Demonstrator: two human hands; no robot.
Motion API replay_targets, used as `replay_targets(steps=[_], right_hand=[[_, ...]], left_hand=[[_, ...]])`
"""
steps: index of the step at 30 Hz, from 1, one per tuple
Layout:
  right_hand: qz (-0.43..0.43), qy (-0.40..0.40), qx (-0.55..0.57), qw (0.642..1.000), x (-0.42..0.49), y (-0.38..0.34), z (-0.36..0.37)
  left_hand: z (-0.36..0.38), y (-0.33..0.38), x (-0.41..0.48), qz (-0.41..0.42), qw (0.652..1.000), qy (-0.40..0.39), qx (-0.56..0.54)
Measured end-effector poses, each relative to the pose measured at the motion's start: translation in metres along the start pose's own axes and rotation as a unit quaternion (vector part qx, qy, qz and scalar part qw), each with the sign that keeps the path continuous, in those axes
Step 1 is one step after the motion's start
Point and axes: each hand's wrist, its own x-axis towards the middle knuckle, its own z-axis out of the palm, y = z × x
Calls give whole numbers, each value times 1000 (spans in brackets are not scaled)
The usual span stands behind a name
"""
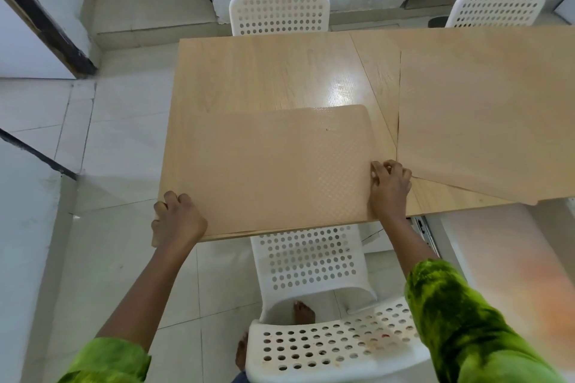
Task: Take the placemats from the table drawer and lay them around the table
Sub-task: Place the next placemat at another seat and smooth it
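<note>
A beige textured placemat (273, 165) lies flat on the near left part of the light wooden table (264, 71), its near edge along the table's front edge. My left hand (175, 218) grips the mat's near left corner. My right hand (390, 183) pinches the mat's right edge. A second beige placemat (485, 121) lies on the right half of the table, turned at an angle, its near corner reaching the table edge. The drawer (424, 227) shows only as a metal rail under the table's front edge at the right.
A white perforated chair (314, 261) stands against the table right below me, my bare feet under it. Two more white chairs (280, 12) (494, 8) stand at the far side. Pale floor tiles (102, 134) and walls lie to the left.
</note>
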Motion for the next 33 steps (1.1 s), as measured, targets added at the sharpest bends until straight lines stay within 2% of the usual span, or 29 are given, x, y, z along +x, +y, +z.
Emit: replay_targets(steps=[10,13,16,20,23,25,29,33], right_hand=[[-32,-25,-44,998,7,-1,-1],[-32,-15,-26,999,9,-11,-1],[-71,-20,14,997,17,-50,10],[-132,-81,35,987,26,-116,36],[-193,-134,-11,972,40,-152,63],[-210,-165,-49,962,49,-160,78],[-210,-197,-94,953,57,-148,86],[-160,-191,-115,962,75,-121,74]], left_hand=[[-3,2,-1,-14,1000,-1,-6],[-9,10,1,2,999,41,-25],[-17,35,21,104,988,98,-59],[-18,91,66,264,963,61,-9],[-13,117,95,317,946,48,49],[-5,120,106,325,943,48,57],[11,109,110,314,942,97,61],[13,88,120,261,956,126,48]])
